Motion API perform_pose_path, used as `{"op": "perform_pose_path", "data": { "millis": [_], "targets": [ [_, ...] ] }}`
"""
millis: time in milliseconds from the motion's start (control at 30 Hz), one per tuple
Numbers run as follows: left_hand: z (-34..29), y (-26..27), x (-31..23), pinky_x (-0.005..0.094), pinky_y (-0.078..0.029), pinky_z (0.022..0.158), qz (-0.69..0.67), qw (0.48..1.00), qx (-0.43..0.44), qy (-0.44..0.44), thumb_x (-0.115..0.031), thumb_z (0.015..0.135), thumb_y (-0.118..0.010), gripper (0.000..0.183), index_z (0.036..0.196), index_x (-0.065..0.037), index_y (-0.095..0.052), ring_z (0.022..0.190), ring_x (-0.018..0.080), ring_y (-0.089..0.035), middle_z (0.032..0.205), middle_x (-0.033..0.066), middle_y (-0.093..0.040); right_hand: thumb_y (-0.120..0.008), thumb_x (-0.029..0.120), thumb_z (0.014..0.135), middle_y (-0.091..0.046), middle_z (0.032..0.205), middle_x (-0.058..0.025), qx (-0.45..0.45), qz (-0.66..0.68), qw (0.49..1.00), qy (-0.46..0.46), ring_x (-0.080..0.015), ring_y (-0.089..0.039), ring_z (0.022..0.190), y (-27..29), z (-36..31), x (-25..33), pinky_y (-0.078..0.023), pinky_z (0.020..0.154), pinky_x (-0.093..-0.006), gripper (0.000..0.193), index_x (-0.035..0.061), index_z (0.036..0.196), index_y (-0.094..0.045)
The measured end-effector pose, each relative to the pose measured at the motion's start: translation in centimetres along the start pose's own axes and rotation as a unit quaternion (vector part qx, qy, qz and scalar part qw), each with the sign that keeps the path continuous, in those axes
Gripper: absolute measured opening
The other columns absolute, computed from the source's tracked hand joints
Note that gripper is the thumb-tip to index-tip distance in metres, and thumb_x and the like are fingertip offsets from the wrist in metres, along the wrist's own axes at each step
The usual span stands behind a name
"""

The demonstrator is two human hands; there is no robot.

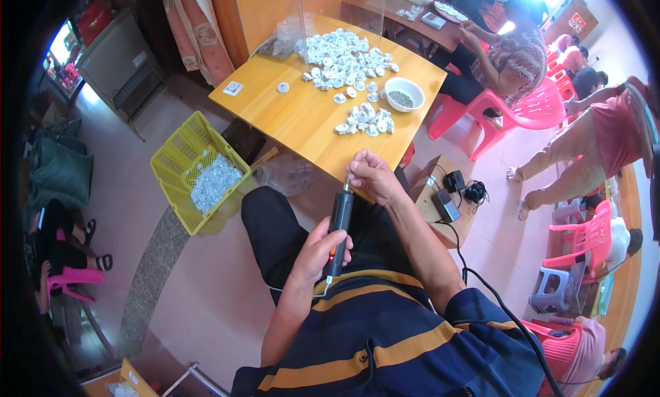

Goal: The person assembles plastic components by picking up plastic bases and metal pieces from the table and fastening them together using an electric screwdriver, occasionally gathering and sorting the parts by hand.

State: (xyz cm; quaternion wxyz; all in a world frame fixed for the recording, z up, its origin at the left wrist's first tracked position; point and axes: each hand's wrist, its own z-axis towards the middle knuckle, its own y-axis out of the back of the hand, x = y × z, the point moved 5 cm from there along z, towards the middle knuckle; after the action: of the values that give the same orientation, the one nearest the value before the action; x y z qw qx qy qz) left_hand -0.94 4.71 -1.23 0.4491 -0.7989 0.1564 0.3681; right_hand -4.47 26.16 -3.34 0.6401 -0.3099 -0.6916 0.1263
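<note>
My left hand [320,249] is closed around the black body of an electric screwdriver [342,213], which has an orange switch. The tool points away from me over my lap, a white hook at its rear end. At its front tip, my right hand [372,176] has its fingers pinched on the thin metal bit. This hand is by the near edge of the wooden table [289,125]. On the tabletop lie a small group of white round plastic parts [368,120], a larger pile of similar parts [344,59] and a white bowl [404,95] of small metal pieces.
A yellow basket [168,153] of white parts stands on the floor, left of the table. Right of my knees, a cardboard box [450,225] carries adapters and a cable. Pink chairs [533,112] and several people are to the right; another person sits far left.
</note>
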Motion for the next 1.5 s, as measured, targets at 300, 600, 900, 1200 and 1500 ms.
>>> {"op": "perform_pose_path", "data": {
  "millis": [300, 600, 900, 1200, 1500],
  "targets": [
    [0.0, 0.4, 0.1, 0.0259, -0.052, 0.057, 0.031, 0.999, -0.01, 0.002, -0.018, 0.099, -0.057, 0.028, 0.122, -0.006, -0.049, 0.063, 0.0121, -0.063, 0.085, 0.006, -0.064, -0.066, 0.008, 0.096, -0.068, 0.088, -0.006, 0.002, 0.005, 1.0, 0.001, -0.0129, -0.068, 0.074, -0.3, 0.0, 0.0, -0.057, 0.063, -0.0229, 0.008, 0.0064, 0.101, -0.059],
    [-0.3, 0.4, 0.2, 0.0287, -0.056, 0.061, -0.091, 0.993, 0.066, 0.044, -0.018, 0.099, -0.054, 0.037, 0.133, -0.004, -0.048, 0.066, 0.0174, -0.066, 0.088, 0.0115, -0.065, -0.068, 0.009, 0.096, -0.067, 0.087, -0.004, 0.052, -0.108, 0.993, 0.007, -0.0099, -0.067, 0.074, -0.5, 0.0, 2.1, -0.058, 0.067, -0.0218, 0.011, 0.0065, 0.098, -0.057],
    [0.0, 0.5, 0.0, 0.0277, -0.056, 0.061, -0.02, 1.0, 0.019, -0.004, -0.019, 0.1, -0.055, 0.04, 0.135, -0.002, -0.047, 0.067, 0.0149, -0.066, 0.088, 0.0094, -0.066, -0.067, 0.012, 0.097, -0.07, 0.102, -0.0078, 0.059, -0.1, 0.993, -0.032, -0.0125, -0.068, 0.081, -1.2, 0.2, 1.5, -0.058, 0.07, -0.0238, 0.019, 0.0096, 0.112, -0.057],
    [-0.4, 0.5, -0.6, 0.0277, -0.055, 0.061, -0.019, 1.0, 0.01, -0.012, -0.018, 0.1, -0.055, 0.04, 0.135, -0.003, -0.047, 0.067, 0.0146, -0.066, 0.088, 0.008, -0.066, -0.056, 0.023, 0.104, -0.067, 0.109, -0.0084, -0.068, -0.233, 0.968, 0.06, -0.0141, -0.066, 0.087, 0.3, 3.9, 4.0, -0.055, 0.076, -0.0268, 0.029, 0.0058, 0.127, -0.052],
    [-0.3, 0.9, -0.7, 0.0269, -0.053, 0.058, -0.025, 0.999, -0.007, -0.025, -0.02, 0.099, -0.057, 0.029, 0.124, -0.006, -0.048, 0.064, 0.0134, -0.064, 0.086, 0.0068, -0.065, -0.06, 0.031, 0.096, -0.072, 0.09, -0.0217, -0.166, -0.662, 0.716, 0.148, -0.0321, -0.071, 0.088, -1.6, 8.2, 6.1, -0.055, 0.079, -0.0446, 0.033, 0.0069, 0.117, -0.067]
  ]
}}
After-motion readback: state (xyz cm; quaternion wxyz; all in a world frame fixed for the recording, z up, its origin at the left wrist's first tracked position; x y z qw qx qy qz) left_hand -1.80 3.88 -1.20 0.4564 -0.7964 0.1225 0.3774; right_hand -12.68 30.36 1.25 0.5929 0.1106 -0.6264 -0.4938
